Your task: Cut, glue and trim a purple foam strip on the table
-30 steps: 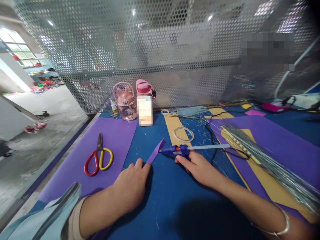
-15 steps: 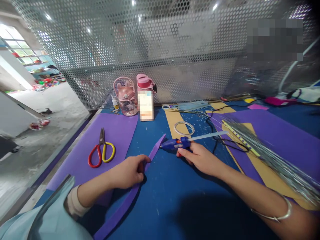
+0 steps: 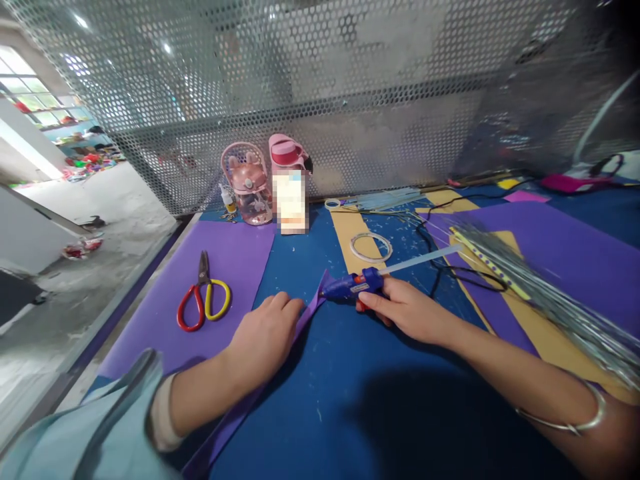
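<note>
Currently I have the right hand (image 3: pixel 395 305) wrapped round a blue glue gun (image 3: pixel 350 286), nozzle (image 3: pixel 325 292) at the tip of a purple strip (image 3: pixel 311 309) extending beyond the left hand (image 3: pixel 267 337), whose curled fingers (image 3: pixel 293 312) pinch it.

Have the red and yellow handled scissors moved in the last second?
No, the scissors lie at the same spot on the purple sheet; it's the camera's view that shifted.
</note>
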A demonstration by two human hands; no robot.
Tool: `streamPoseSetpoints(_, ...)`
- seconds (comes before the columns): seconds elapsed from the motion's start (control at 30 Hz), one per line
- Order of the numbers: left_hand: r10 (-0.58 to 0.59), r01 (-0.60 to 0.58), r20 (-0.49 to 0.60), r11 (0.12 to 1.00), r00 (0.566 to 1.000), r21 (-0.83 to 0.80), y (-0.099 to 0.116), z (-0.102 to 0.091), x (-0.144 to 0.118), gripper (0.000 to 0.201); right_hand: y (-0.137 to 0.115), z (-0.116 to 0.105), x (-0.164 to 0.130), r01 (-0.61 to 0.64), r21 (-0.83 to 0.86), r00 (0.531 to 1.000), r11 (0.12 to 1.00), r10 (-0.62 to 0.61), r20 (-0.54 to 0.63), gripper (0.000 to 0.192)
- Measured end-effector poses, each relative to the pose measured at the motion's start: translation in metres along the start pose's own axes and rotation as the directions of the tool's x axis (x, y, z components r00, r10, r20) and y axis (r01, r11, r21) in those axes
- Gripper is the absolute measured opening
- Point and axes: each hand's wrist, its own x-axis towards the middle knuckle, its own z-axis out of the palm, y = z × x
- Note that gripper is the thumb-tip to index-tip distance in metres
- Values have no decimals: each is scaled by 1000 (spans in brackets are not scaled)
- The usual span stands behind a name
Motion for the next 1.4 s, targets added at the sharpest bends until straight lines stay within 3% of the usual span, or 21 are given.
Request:
streamPoseSetpoints(0.1, -29, 24, -138, 999, 990, -33, 7, 12, 26, 21, -2, -1, 0, 18, 5, 1000, 1000, -18, -2, 32)
streamPoseSetpoints(0.2, -17, -3, -185, 994, 983, -111, 8, 21, 36, 17, -4, -4, -2, 9, -6, 1000, 1000, -9, 3, 31)
streamPoseSetpoints(0.43, 127, -181, -214, 950, 969, -256, 0, 23, 31, 19, -11, -6, -4, 18, -19, 1000, 1000, -18, 8, 28)
streamPoseSetpoints(1.03, 95, -166, -210, 921, 973, -352, -3, 26, 35, 15, -8, -10, -3, 44, -80, 998, 996, -48, -41, 24)
streamPoseSetpoints(1.27, 112, -187, -235, 927, 965, -324, -5, 29, 35, 13, -4, -16, -2, 76, -132, 993, 988, -86, -74, 29)
streamPoseSetpoints(1.4, 132, -189, -245, 956, 960, -225, -2, 27, 34, 16, -3, -16, -1, 44, -179, 994, 983, -61, -94, 26)
